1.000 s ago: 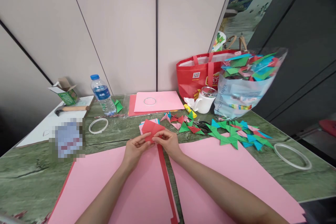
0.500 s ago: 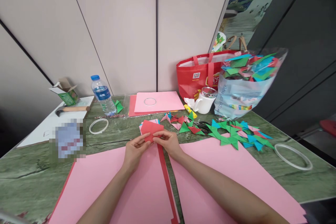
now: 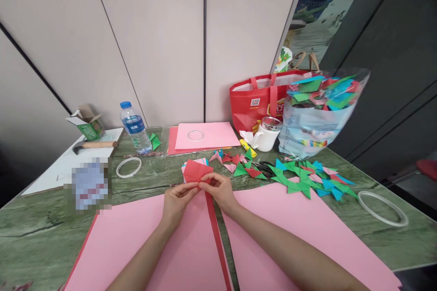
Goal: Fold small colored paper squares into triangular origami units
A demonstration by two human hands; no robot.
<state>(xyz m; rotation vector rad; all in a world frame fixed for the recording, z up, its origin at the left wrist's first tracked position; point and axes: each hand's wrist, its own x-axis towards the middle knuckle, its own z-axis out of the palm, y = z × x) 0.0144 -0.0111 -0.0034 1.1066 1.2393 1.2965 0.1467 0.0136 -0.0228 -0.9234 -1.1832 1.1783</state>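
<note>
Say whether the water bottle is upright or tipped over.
Upright: the water bottle stands on its base on the table, blue cap on top.

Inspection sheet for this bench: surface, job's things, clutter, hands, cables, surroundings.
Surface: green grained table; large pink sheets cover the near part.
Job's things: red paper, partly folded, held over the gap between the sheets.
Clutter: folded paper pieces, water bottle, white mug, red bag, clear bag full of folded pieces, white rings, hammer, green box.
Hands: left hand and right hand both pinch the red paper's near edge.
Cables: nothing seen.
Surroundings: beige wall panels behind; dark panels on the right.
</note>
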